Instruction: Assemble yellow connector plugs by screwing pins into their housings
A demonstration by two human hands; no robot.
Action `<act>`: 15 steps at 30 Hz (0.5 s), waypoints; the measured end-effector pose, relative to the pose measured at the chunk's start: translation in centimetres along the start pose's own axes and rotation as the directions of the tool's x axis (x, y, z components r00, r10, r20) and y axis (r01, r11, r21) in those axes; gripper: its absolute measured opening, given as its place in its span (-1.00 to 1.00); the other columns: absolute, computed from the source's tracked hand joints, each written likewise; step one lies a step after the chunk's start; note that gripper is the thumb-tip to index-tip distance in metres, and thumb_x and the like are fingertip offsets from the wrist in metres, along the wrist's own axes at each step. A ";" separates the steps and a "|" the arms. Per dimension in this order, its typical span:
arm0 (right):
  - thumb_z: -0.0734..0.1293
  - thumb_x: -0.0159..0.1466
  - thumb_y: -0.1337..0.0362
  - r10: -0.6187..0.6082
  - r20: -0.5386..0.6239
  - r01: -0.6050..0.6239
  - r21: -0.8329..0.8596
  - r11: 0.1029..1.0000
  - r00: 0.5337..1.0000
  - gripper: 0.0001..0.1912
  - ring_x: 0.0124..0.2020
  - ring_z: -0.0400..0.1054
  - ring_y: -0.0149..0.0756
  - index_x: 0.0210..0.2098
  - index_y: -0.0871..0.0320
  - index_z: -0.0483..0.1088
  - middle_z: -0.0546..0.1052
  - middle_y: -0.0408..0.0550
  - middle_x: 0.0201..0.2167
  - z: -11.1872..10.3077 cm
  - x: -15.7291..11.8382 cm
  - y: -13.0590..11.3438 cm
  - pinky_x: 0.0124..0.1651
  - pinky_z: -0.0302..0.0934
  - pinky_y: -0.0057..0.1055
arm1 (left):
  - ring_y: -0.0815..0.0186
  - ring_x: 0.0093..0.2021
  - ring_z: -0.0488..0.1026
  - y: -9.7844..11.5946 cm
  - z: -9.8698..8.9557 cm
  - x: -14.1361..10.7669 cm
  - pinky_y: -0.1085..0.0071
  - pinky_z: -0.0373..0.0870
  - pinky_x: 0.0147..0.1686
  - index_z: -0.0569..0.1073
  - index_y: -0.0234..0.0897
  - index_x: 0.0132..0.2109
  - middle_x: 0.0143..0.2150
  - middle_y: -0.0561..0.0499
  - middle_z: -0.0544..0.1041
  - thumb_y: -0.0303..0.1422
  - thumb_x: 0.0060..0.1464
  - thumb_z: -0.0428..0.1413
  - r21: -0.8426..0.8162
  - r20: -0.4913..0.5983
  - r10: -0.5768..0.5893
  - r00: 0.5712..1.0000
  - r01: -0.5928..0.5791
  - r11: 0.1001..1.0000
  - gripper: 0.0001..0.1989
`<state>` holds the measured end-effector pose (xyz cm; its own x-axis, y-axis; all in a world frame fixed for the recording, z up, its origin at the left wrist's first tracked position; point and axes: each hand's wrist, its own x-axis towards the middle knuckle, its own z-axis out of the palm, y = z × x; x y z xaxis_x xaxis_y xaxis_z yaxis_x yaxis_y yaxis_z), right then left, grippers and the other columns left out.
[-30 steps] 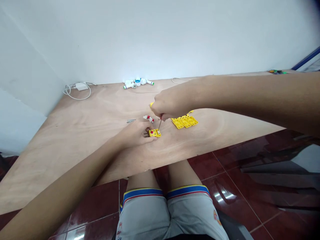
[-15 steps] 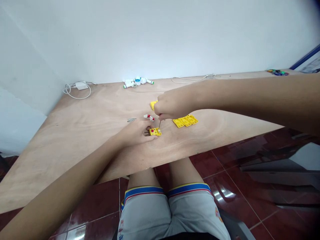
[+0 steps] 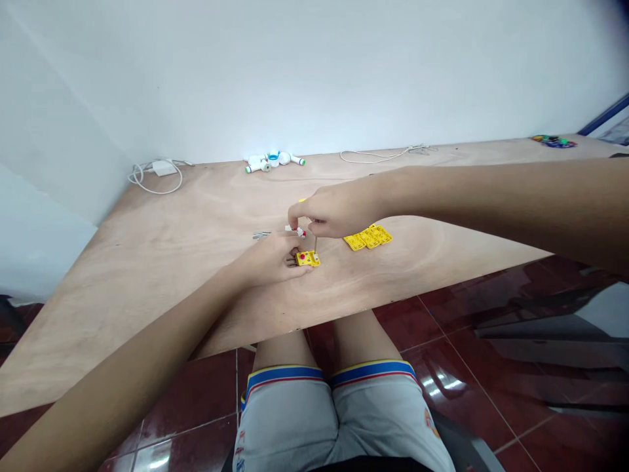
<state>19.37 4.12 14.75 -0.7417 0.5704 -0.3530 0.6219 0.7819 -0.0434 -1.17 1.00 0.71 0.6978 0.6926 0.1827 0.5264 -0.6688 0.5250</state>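
Observation:
My left hand (image 3: 275,257) grips a small yellow plug housing (image 3: 308,259) with metal prongs and a red button, holding it against the table. Above it, my right hand (image 3: 339,208) is closed around a screwdriver whose handle is hidden in the fist. The screwdriver's thin shaft (image 3: 315,244) points down, its tip at the right end of the housing. Small red-and-white parts (image 3: 296,231) lie just behind my left hand. Several metal pins (image 3: 261,235) are to their left. Yellow plastic shells (image 3: 368,236) sit in a row to the right.
Along the wall lie a white adapter with cable (image 3: 164,168), white tubular pieces with green ends (image 3: 274,160), a thin white cable (image 3: 373,156) and a tangle of coloured items (image 3: 553,141). The wooden table's (image 3: 314,321) front edge runs above my lap. Another yellow piece is mostly hidden behind my right hand.
My right hand has turned on the screwdriver, and its index finger now reaches out further left. The plug housing stays in my left hand. The whole view has shifted slightly.

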 end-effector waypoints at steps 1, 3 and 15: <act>0.30 0.51 0.36 0.032 0.012 -0.032 -0.013 0.999 0.999 -0.61 -0.18 0.52 -0.13 0.26 0.12 0.58 0.70 0.03 -0.08 -0.1 0.0 -0.1 -0.24 0.20 -0.23 | 0.21 -0.30 0.47 0.0 0.0 0.0 0.26 0.32 -0.27 0.61 -0.26 -0.06 -0.23 -0.06 0.58 -0.12 0.28 0.26 0.007 0.003 -0.005 1.000 0.005 1.000 -0.71; 0.27 0.54 0.31 0.070 0.007 -0.070 -0.024 0.997 0.998 -0.62 -0.19 0.52 -0.10 0.24 0.13 0.59 0.69 0.06 -0.12 -0.1 0.0 -0.1 -0.24 0.19 -0.21 | 0.20 -0.29 0.47 0.0 0.0 -0.1 0.27 0.33 -0.27 0.61 -0.25 -0.06 -0.23 -0.06 0.58 -0.11 0.28 0.26 0.013 0.009 -0.014 1.000 0.014 1.000 -0.70; 0.26 0.52 0.26 -0.058 -0.102 0.063 0.042 0.997 0.993 -0.74 -0.28 0.45 -0.18 0.05 0.14 0.56 0.67 0.02 -0.21 1.4 -0.5 0.9 -0.26 0.15 -0.26 | 0.19 -0.27 0.50 -0.1 0.2 -0.2 0.26 0.36 -0.25 0.60 -0.27 -0.06 -0.18 -0.09 0.60 -0.14 0.29 0.26 0.025 -0.012 -0.009 1.000 0.010 1.000 -0.72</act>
<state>20.60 4.19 13.58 -0.7983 0.5464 -0.2532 0.5842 0.8048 -0.1051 -1.24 0.88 0.49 0.6869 0.7021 0.1878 0.5449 -0.6685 0.5062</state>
